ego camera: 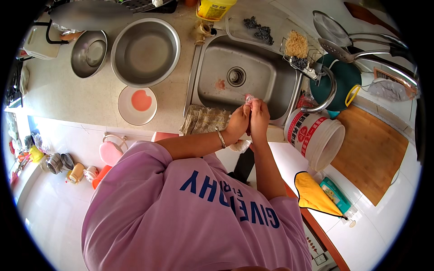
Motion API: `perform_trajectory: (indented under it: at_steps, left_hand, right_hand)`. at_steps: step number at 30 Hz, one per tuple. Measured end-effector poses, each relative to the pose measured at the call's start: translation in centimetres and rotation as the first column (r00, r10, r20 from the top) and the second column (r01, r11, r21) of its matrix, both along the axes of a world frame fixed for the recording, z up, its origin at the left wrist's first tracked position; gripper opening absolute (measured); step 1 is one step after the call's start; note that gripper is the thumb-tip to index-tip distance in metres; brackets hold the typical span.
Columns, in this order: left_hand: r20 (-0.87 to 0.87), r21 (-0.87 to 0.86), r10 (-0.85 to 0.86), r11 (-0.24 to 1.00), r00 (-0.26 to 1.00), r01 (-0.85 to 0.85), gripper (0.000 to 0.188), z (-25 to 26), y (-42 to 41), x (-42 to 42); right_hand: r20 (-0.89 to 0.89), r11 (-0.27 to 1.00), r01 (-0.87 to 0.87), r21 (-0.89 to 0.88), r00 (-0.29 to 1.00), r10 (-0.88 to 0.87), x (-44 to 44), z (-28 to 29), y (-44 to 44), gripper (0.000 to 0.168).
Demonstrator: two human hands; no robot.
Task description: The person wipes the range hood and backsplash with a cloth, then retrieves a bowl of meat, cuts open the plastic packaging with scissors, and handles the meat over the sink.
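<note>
Over the front of the stainless steel sink (281,61), my left hand (238,121) and my right hand (260,117) are pressed together. Both are closed around a crumpled, pink-tinged piece of clear plastic (249,98), whose end pokes out beyond my fingers. The rest of it is hidden in my grip. A pinkish-red splash (220,84) lies on the sink floor, left of the drain strainer (236,77). On the counter to the left, a white bowl (122,107) holds pink-red liquid. A folded, worn cloth (203,119) hangs at the sink's front left edge.
A large steel basin (117,54) and a steel bowl (76,56) stand on the left counter. The curved faucet (330,91) arches at the right, beside a tilted white plastic bucket (313,139). Behind the sink, a clear tray (237,32) holds steel wool (263,35).
</note>
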State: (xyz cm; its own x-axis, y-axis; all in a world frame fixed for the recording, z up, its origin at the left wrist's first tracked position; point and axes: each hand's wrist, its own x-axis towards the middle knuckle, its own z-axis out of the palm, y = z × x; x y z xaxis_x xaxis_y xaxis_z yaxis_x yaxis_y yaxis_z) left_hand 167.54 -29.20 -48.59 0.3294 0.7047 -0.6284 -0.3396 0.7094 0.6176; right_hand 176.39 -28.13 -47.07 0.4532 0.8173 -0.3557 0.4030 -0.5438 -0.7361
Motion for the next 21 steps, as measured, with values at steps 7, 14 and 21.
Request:
perform_trajectory:
  at_steps: [7,14,21]
  left_hand:
    - [-0.044,0.043,0.005,0.999,0.999,-0.003,0.044,-0.3,-0.2,0.0]
    - [0.023,0.015,-0.004,1.0,1.0,0.004,0.043,-0.1,0.1,-0.4]
    - [-0.004,-0.008,-0.023,1.0,1.0,0.023,0.043,1.0,0.2,-1.0]
  right_hand:
    - [-0.037,0.998,-0.015,-0.055,0.999,0.013,-1.2,1.5,0.6,0.033]
    - [-0.001,0.999,-0.042,-0.031,0.999,0.042,-1.5,1.8,0.9,0.034]
    - [0.039,0.996,-0.054,-0.067,0.998,0.056,-1.5,1.8,0.8,0.036]
